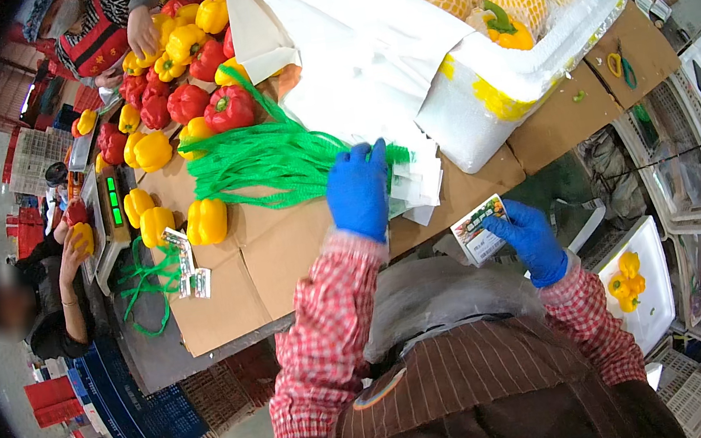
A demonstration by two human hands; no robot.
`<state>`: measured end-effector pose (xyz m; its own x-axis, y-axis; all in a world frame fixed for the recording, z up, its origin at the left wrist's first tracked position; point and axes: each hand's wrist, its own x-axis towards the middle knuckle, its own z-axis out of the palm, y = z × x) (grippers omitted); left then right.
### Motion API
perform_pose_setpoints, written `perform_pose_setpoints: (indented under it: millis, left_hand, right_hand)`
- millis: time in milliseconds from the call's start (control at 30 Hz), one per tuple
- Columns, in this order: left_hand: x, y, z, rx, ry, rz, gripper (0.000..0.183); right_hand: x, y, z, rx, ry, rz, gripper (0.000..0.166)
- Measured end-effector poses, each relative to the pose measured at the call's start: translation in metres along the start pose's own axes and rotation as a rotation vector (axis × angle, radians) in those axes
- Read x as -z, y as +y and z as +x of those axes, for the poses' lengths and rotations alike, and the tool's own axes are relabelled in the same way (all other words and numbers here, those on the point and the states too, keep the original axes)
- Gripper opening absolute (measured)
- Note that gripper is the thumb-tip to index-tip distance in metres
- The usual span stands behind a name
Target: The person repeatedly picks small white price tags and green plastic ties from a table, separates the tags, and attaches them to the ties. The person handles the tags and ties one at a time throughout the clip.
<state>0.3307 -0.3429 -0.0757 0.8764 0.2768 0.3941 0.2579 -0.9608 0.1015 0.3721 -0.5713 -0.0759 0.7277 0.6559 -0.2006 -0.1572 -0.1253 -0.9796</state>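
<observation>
My left hand (pixel 357 194), in a blue glove, lies over a bundle of green mesh sleeves (pixel 269 163), its fingers curled around them near their right end. White tags (pixel 416 186) stick out from that end, just right of the hand. My right hand (pixel 532 240), also blue-gloved, pinches a printed card (pixel 481 231) between thumb and fingers, in front of the table edge. The card bears writing and a printed code. Brown cardboard (pixel 300 239) covers the table under the mesh.
A foam box (pixel 471 121) holds yellow peppers in foam nets (pixel 511 1), partly under a white sheet (pixel 352 37). Loose peppers (pixel 206 222), a scale (pixel 111 212) and scissors (pixel 621 66) lie on the table. Two people handle peppers at the left. A foam tray (pixel 651 277) stands at right.
</observation>
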Motion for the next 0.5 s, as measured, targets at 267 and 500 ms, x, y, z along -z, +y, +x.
perform_pose_setpoints:
  millis: [267, 500]
  left_hand:
    - [0.019, -0.024, -0.011, 0.130, 0.050, -0.400, 0.020]
    - [0.050, -0.024, -0.048, 0.189, 0.244, -0.647, 0.027]
  right_hand:
    - [0.003, -0.005, 0.004, 0.015, -0.052, -0.021, 0.021]
    - [-0.028, -0.033, 0.023, -0.133, -0.330, 0.186, 0.028]
